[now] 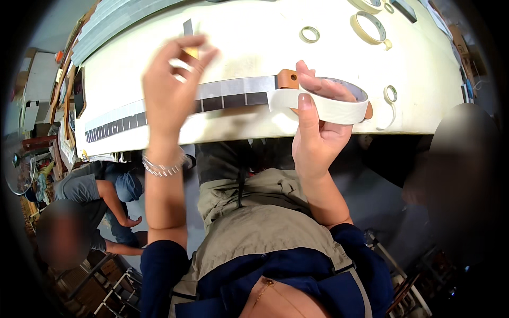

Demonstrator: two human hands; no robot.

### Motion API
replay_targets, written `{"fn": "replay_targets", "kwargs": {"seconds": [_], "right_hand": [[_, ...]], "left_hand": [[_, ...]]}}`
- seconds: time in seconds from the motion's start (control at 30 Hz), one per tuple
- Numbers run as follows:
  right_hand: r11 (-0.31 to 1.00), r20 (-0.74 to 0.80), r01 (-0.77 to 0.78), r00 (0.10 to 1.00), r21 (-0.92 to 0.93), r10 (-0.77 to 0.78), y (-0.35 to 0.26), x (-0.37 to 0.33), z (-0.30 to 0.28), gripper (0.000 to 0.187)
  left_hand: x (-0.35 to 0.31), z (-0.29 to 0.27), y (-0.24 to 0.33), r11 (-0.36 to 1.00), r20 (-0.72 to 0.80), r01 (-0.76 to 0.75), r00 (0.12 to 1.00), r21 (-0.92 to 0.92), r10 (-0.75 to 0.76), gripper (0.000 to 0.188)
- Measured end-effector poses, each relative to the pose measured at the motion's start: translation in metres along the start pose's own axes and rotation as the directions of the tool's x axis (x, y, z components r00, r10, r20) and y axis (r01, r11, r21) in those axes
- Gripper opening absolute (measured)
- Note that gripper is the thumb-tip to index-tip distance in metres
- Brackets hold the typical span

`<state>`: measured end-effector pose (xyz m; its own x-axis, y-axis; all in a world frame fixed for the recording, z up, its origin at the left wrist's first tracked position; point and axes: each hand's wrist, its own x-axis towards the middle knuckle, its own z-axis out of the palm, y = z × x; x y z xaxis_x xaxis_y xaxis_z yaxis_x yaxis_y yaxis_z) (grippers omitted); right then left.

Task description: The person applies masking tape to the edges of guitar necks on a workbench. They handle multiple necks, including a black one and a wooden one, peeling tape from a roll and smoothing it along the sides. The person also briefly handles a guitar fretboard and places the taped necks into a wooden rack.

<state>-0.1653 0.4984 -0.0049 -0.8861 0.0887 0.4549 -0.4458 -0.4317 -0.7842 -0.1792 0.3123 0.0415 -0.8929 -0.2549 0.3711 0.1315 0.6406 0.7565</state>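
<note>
My right hand [318,127] is closed on a roll of white tape [339,108]. The fingers pass through its ring and the thumb presses the outside. A loose tape end [281,99] reaches left over a long strip of dark segments [233,100] split by pale lines. Along its far side lies a silver-grey strip [238,86], beside a brown piece with a hole [288,78]. My left hand [175,85] is raised over the strips, fingers blurred. Partly behind them is a thin tool with a grey blade [187,27] and yellow part; whether I hold it is unclear.
Tape rolls [368,29] lie at the far right of the white table [249,32], with a small roll [391,94] near the right edge. Long grey lengths [116,26] are stacked far left. A person in a grey shirt [79,191] is at lower left; another blurred figure is at right.
</note>
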Motion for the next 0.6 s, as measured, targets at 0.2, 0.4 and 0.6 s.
{"fn": "replay_targets", "kwargs": {"seconds": [0.2, 0.4, 0.6], "right_hand": [[0.954, 0.098, -0.164, 0.985, 0.249, 0.144, 0.003, -0.018, 0.018, 0.038], [0.281, 0.077, -0.27, 0.834, 0.921, 0.547, -0.045, -0.003, -0.067, 0.059], [0.922, -0.005, 0.037, 0.999, -0.386, -0.043, -0.045, 0.031, -0.129, 0.055]], "left_hand": [[-0.069, 0.025, 0.017, 0.496, 0.25, 0.398, 0.907, -0.772, -0.338, 0.02], [-0.098, -0.065, -0.035, 0.939, -0.104, 0.211, 0.963, -0.273, -0.247, 0.005], [-0.088, -0.253, -0.177, 0.922, -0.31, 0.193, 0.947, 0.336, -0.086, 0.019]]}}
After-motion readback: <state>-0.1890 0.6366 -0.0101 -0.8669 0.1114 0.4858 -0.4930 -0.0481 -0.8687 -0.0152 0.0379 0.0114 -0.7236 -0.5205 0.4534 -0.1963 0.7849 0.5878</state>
